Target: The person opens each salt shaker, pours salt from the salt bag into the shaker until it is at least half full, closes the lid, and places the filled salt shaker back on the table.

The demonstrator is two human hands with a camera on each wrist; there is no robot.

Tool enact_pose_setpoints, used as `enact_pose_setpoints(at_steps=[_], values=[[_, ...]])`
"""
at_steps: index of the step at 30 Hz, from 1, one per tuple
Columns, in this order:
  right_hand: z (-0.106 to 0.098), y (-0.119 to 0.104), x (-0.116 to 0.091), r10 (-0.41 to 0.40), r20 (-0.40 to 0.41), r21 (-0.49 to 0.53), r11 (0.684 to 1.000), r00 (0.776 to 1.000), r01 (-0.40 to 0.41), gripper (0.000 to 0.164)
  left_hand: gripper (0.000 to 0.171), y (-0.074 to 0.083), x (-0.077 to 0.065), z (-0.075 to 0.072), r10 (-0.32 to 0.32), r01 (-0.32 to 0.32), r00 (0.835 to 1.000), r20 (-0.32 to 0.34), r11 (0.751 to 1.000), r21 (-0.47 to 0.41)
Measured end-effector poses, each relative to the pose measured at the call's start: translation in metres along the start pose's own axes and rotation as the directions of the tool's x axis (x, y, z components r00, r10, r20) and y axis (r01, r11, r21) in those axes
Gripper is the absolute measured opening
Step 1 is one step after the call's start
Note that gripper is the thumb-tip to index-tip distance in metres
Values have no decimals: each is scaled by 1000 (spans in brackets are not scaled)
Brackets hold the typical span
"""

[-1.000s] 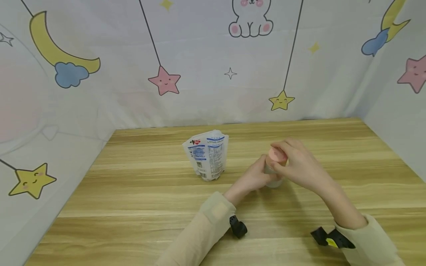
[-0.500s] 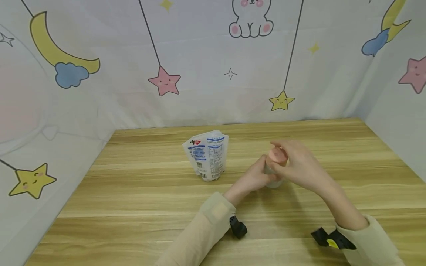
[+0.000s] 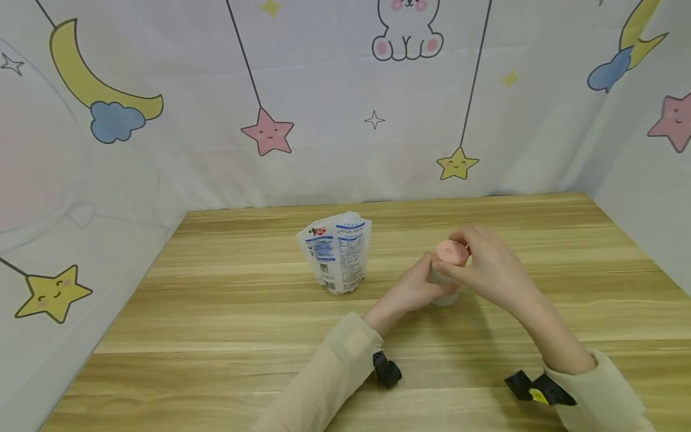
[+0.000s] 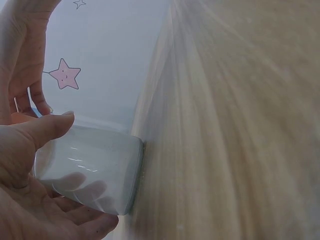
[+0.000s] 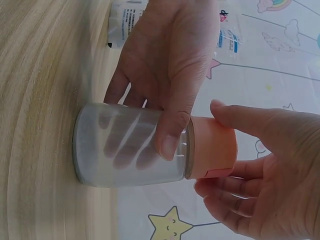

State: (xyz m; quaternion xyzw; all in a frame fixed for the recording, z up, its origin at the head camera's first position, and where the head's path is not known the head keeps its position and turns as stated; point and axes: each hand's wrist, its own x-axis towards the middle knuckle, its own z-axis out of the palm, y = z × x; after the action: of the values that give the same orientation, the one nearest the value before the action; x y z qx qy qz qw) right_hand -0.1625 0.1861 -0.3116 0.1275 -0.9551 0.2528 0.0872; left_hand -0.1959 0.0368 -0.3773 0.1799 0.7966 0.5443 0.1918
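A see-through glass jar [image 5: 90, 150] with a salmon-pink lid [image 5: 213, 145] stands upright on the wooden table. My left hand [image 3: 412, 285] grips its body, thumb on the near side in the right wrist view and fingers showing through the glass from behind. At the lid is my right hand [image 3: 493, 267], its thumb on one side and curled fingers on the other, pinching the rim. From the head view, most of the jar body is hidden by the left hand. The lid sits on the jar's neck.
Left of the hands stands a white pouch [image 3: 337, 255] with blue print and a wide top. The wooden table [image 3: 227, 342] ends at a white curtain [image 3: 335, 174] printed with stars and moons. Black wrist cameras sit on both sleeves.
The right hand has turned slightly on the lid and its fingers have drawn round to the right side, baring more of the lid's top. The left hand, jar and pouch have stayed put.
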Motion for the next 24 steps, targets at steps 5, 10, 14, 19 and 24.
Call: enact_pose_setpoints(at_steps=[5, 10, 14, 19, 24], values=[[0, 0, 0, -13, -3, -9, 1000, 1000, 13, 47, 59, 0, 0, 0, -8, 8, 1000, -1, 1000, 7], [0, 1, -1, -26, -6, -14, 1000, 1000, 26, 48, 55, 0, 1, 0, -11, 11, 1000, 0, 1000, 8], [0, 1, 0, -41, -7, -12, 999, 999, 41, 49, 46, 0, 1, 0, 0, 0, 1000, 1, 1000, 12], [0, 1, -1, -49, 0, -4, 999, 999, 49, 49, 51, 1, 0, -1, 0, 0, 1000, 1, 1000, 20], [-2, 0, -2, -55, 9, -2, 998, 998, 55, 50, 49, 0, 0, -1, -1, 1, 1000, 0, 1000, 18]])
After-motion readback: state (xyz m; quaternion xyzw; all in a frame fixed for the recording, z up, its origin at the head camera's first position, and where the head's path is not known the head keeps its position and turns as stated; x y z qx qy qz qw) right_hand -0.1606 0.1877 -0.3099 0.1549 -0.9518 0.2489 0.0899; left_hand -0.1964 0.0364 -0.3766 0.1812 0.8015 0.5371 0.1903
